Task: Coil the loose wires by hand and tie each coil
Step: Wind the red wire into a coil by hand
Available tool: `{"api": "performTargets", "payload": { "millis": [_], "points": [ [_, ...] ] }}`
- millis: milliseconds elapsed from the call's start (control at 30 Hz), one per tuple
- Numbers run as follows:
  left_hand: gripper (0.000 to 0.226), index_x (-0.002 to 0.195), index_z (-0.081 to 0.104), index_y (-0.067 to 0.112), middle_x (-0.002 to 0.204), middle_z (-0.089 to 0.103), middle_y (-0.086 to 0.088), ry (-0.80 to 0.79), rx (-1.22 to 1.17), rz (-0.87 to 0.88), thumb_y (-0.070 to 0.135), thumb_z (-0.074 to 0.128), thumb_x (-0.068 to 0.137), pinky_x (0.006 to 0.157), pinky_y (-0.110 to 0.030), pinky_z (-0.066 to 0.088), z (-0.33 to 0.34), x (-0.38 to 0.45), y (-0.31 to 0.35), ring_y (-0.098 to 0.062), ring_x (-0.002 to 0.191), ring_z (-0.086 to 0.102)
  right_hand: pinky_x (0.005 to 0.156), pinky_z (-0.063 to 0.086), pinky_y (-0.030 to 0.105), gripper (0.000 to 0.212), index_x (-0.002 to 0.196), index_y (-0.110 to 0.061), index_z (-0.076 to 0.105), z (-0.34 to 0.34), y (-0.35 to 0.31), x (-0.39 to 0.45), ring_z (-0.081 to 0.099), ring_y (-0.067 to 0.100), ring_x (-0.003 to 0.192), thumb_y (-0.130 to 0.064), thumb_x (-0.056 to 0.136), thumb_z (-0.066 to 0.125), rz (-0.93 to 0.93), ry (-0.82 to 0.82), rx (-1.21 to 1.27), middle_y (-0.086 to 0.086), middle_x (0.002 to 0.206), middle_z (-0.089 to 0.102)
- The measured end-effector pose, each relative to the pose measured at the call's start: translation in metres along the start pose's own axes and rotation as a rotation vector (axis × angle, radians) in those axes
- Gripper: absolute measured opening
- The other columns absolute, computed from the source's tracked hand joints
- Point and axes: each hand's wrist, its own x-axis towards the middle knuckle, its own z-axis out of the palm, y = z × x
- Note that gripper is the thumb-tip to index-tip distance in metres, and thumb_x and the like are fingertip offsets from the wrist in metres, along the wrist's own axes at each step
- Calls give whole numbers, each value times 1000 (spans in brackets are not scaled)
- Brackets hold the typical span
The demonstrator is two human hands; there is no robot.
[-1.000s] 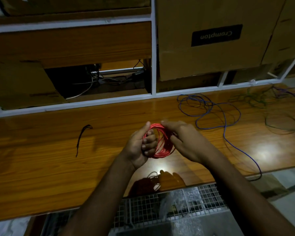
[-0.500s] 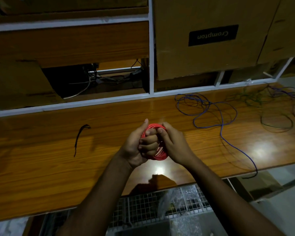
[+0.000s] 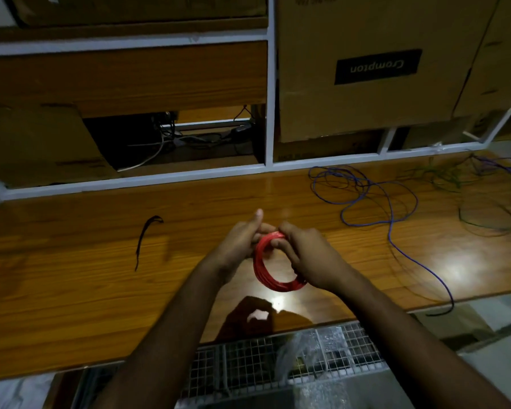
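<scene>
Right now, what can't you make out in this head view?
- Red coil: any tie hidden under right hand and left hand.
- Blue wire: end drops past the table edge.
- Green wire: dim, cut off at the right frame edge.

**Dim workbench under a white-framed shelf**

A glossy wooden bench top (image 3: 71, 290) runs across the view, with bright glare spots at 3 o'clock and near the centre. Behind it, at 12 o'clock, stands a white metal shelf frame (image 3: 269, 113). A large cardboard box (image 3: 366, 107) with an upside-down black label (image 3: 377, 67) fills the 1 o'clock bay. A wooden panel (image 3: 124, 75) spans 11 o'clock, above a dark recess holding tangled cables (image 3: 189, 137). A wire mesh rack (image 3: 278, 367) sits below the bench edge at 6 o'clock. Pale floor (image 3: 490, 349) shows at 4 o'clock.
</scene>
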Motion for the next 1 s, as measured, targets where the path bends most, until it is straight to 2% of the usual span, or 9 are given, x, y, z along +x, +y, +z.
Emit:
{"api": "performTargets", "payload": {
  "millis": [67, 133, 233, 400, 500, 567, 700, 867, 1000],
  "points": [
    [61, 79, 62, 11, 69, 60, -14, -17, 60, 51, 50, 23, 104, 68, -32, 50, 8, 5, 5, -26, 65, 61, 54, 38, 13, 8, 108, -27, 53, 5, -4, 1, 56, -10, 63, -23, 103, 49, -40, -28, -7, -19, 74, 54],
    [64, 71, 56, 11, 58, 50, -5, 18, 116, 105, 58, 25, 102, 52, -28, 38, 16, 11, 2, -18, 50, 46, 57, 43, 13, 13, 116, -18, 50, 8, -7, 2, 56, -9, 63, -20, 103, 49, -28, -14, 6, -16, 78, 58],
    [69, 69, 59, 13, 57, 45, -4, 98, 182, 123, 68, 26, 97, 54, -32, 33, 19, 17, -7, -20, 52, 41, 52, 43, 16, 25, 118, -21, 36, 9, -4, 2, 59, -5, 65, -22, 100, 54, 43, 54, 84, -11, 80, 59],
    [64, 60, 54, 15, 54, 46, -2, 191, 447, 139, 57, 28, 102, 55, -32, 37, 28, 23, -10, -16, 47, 43, 59, 53, 33, 19, 111, -21, 47, 21, 6, -5, 62, 7, 67, -31, 98, 56, 189, 70, 163, -4, 82, 63],
    [64, 58, 53, 16, 54, 46, -1, 195, 523, 62, 53, 27, 104, 54, -27, 35, 37, 26, -15, -14, 47, 42, 52, 44, 24, 7, 94, -21, 54, 19, 11, -12, 59, 6, 57, -27, 98, 55, 247, 21, 181, -2, 75, 63],
    [63, 57, 51, 15, 55, 44, -2, 226, 540, 28, 49, 30, 105, 54, -27, 31, 44, 27, -19, -16, 48, 39, 50, 41, 22, 20, 79, -27, 53, 15, 15, -17, 58, 5, 52, -24, 99, 54, 241, -25, 188, -3, 68, 61],
    [59, 55, 46, 16, 51, 37, 1, 309, 488, 2, 46, 36, 104, 52, -27, 26, 66, 28, -22, -15, 45, 33, 61, 53, 27, 24, 82, -19, 62, 7, 35, -26, 67, 8, 63, -31, 100, 54, 220, -132, 314, 1, 73, 71],
    [54, 64, 49, 13, 53, 40, 0, 395, 81, -163, 48, 37, 103, 49, -26, 29, 86, 32, -21, -17, 45, 36, 65, 53, 30, 32, 105, -14, 63, 2, 60, -43, 70, 22, 73, -41, 96, 50, 256, -143, 817, 8, 81, 72],
    [50, 72, 51, 13, 55, 39, 1, 468, -27, -214, 49, 36, 103, 49, -26, 29, 108, 35, -16, -15, 47, 35, 63, 47, 35, 46, 88, -8, 59, -1, 78, -49, 63, 26, 64, -51, 95, 44, 307, -65, 903, 7, 68, 64]
  ]
}}
